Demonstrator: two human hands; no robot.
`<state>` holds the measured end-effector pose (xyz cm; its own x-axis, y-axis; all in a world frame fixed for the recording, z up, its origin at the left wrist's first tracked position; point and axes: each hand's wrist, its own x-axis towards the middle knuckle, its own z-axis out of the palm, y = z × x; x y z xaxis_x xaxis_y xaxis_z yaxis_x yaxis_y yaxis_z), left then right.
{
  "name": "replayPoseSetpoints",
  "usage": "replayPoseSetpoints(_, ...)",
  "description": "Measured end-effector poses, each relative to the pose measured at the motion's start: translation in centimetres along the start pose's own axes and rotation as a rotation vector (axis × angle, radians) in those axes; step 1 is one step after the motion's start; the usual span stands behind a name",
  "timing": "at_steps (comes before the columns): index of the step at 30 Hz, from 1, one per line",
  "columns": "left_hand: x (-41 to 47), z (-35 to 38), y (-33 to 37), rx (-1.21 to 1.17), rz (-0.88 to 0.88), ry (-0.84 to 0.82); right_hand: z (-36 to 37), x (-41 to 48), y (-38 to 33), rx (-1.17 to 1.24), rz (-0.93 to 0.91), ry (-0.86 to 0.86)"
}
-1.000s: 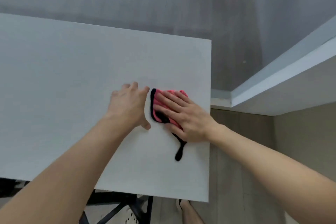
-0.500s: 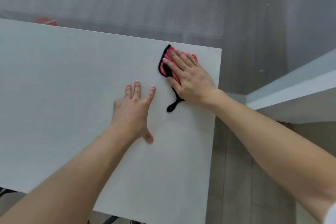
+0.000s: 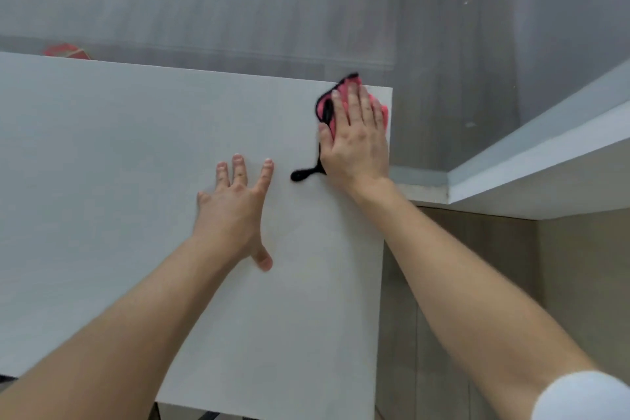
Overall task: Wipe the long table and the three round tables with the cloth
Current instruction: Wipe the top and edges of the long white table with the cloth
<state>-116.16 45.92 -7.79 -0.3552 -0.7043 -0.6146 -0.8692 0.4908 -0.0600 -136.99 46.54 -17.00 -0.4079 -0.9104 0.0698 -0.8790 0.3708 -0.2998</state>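
Cloth [image 3: 348, 88] has slid to the table [image 3: 102, 153] corner under flat right hand [image 3: 358, 143]; left hand [image 3: 233, 211] lies spread.

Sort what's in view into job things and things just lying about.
Job: pink cloth, white table, right hand pressing the cloth, left hand flat on the table.
Lying about: red object beyond the table's far edge, white ledge at right.
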Motion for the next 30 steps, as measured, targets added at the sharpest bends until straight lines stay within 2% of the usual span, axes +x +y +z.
replayPoseSetpoints(4, -0.1, -0.3, 0.1, 0.023, -0.012, -0.028, -0.9, -10.7, 0.4, 0.117, 0.275, 0.073)
replayPoseSetpoints(6, -0.2, -0.8, 0.6, 0.036, -0.014, -0.039, -1.1, -14.4, -0.6, 0.216, 0.316, 0.062)
replayPoseSetpoints(9, -0.1, -1.4, 2.2, 0.038, 0.018, 0.010, -1.1, -13.1, 0.1, 0.284, 0.305, 0.037)
replayPoseSetpoints(12, 0.7, -1.6, 4.0, 0.041, 0.094, 0.049, -1.2, -4.5, 2.0, 0.333, 0.317, 0.060)
replayPoseSetpoints(15, 1.7, -1.6, 4.6, 0.079, 0.093, 0.042, -1.1, 1.5, 2.7, 0.327, 0.359, 0.106)
replayPoseSetpoints(19, 1.4, -1.4, 4.5, 0.085, 0.086, 0.036, -0.7, -4.9, 1.9, 0.337, 0.348, 0.178)
replayPoseSetpoints(23, 1.5, -1.4, 4.6, 0.089, 0.089, 0.028, -1.0, -14.7, 0.2, 0.311, 0.239, 0.077)
replayPoseSetpoints(25, 1.5, -1.5, 4.5, 0.097, 0.095, 0.029, -0.7, -12.7, 0.8, 0.354, 0.230, 0.086)
replayPoseSetpoints(27, 1.6, -1.6, 4.4, 0.114, 0.104, 0.026, -0.2, -6.7, 1.7, 0.382, 0.242, 0.165)
replayPoseSetpoints(30, 1.6, -1.6, 4.5, 0.111, 0.108, 0.033, -0.2, 1.1, 3.1, 0.427, 0.323, 0.185)
